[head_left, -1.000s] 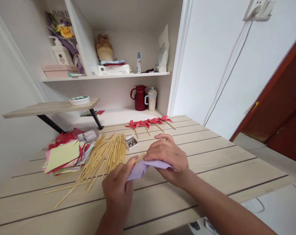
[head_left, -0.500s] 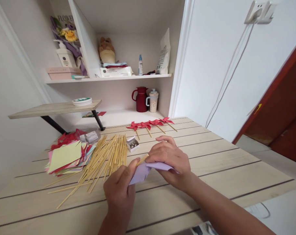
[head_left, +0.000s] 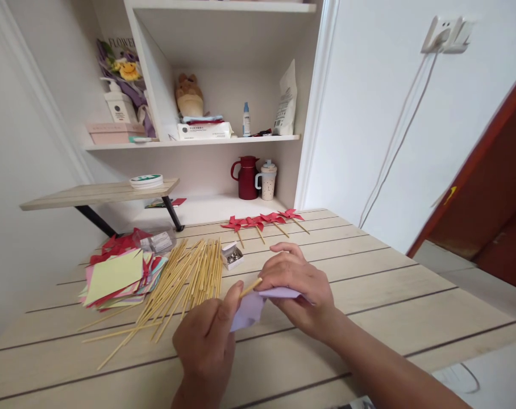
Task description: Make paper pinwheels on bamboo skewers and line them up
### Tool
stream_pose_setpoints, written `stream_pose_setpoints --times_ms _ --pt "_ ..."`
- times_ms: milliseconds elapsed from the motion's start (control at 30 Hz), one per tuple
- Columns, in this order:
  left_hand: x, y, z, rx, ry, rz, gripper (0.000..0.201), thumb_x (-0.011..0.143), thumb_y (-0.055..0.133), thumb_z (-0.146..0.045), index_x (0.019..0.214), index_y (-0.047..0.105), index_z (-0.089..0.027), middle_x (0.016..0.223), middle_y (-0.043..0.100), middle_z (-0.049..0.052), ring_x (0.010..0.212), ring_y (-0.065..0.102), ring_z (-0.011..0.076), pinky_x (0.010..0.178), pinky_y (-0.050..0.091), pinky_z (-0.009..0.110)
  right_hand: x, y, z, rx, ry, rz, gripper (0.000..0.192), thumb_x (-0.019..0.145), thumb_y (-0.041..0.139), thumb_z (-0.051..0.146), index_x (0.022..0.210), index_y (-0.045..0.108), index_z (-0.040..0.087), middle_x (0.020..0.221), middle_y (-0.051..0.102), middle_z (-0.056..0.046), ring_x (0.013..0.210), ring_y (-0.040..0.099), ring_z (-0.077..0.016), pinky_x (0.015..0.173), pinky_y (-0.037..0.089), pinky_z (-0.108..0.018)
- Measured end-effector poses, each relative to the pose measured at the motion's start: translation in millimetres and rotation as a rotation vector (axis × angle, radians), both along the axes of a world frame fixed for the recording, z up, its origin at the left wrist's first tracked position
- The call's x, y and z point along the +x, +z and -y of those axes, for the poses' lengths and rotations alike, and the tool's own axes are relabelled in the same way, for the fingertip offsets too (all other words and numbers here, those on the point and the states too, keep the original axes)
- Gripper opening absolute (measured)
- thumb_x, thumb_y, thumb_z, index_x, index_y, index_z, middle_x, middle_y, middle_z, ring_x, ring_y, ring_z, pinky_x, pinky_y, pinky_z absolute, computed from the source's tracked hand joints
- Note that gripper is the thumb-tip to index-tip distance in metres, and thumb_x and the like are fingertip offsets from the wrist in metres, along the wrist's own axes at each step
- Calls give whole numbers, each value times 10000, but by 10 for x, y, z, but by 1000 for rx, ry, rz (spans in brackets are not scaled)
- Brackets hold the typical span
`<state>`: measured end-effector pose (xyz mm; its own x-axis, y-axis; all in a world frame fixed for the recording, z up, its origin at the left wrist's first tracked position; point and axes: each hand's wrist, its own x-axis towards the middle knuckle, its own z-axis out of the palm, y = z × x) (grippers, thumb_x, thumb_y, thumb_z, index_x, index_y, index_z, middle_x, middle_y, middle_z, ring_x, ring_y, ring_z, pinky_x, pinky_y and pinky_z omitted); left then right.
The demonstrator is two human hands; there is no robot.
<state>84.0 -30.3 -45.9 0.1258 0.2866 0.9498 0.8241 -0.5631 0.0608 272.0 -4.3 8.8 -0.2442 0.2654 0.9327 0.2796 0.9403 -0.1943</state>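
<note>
My left hand [head_left: 207, 341] is closed on a thin wooden stick [head_left: 251, 287], its thumb lying along the stick. A piece of lilac paper [head_left: 247, 312] spreads between my two hands just above the table. Closed over the paper's right part is my right hand [head_left: 296, 284], fingers bent and the fingertips partly hidden. The stick's tip meets the paper near the right fingers; whether it is fastened there I cannot tell. Beyond the hands sits a small open white box [head_left: 232, 257] of metal pins. Several red paper pinwheels [head_left: 253, 222] on sticks lie in a row behind it.
A loose heap of wooden sticks [head_left: 190, 278] lies left of the hands, beside a pile of coloured paper squares [head_left: 115, 278]. Behind stand a raised wooden shelf [head_left: 100, 193], a dark red jug [head_left: 246, 179] and a cup [head_left: 267, 180].
My left hand has shifted slightly left and down, and more of the stick shows above the thumb. The right hand keeps its grip on the paper. The view has tilted up slightly.
</note>
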Motion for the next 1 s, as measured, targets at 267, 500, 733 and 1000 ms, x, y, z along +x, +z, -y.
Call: stream_pose_setpoints --times_ms 267,500,733,1000 --pt "-62 87 -4 167 71 -168 502 908 461 -54 1370 550 -230 680 630 3 558 553 118 587 418 263 -7 12 31 -58 32 -5 61 908 618 205 873 662 228 727 714 1 672 646 -155 952 446 -460" --pt "-24 268 22 229 -15 -191 318 909 511 -91 1200 616 -162 571 530 -26 515 513 126 540 395 258 -10 -27 71 -139 46 -41 51 885 648 158 884 658 208 756 694 0 693 641 -151 984 427 -482" --pt "-26 247 -38 186 -19 -217 242 947 465 -94 1113 638 -131 568 552 -13 528 533 125 551 392 265 -10 -44 65 -144 4 -68 74 855 681 142 857 639 202 739 674 13 670 628 -140 1013 413 -494" --pt "-30 323 86 140 -48 -257 236 988 403 -124 1081 619 -113 593 602 -15 517 537 105 538 414 252 0 -7 129 22 -9 1 173 820 585 35 883 625 191 737 691 -6 707 654 -157 1050 360 -534"
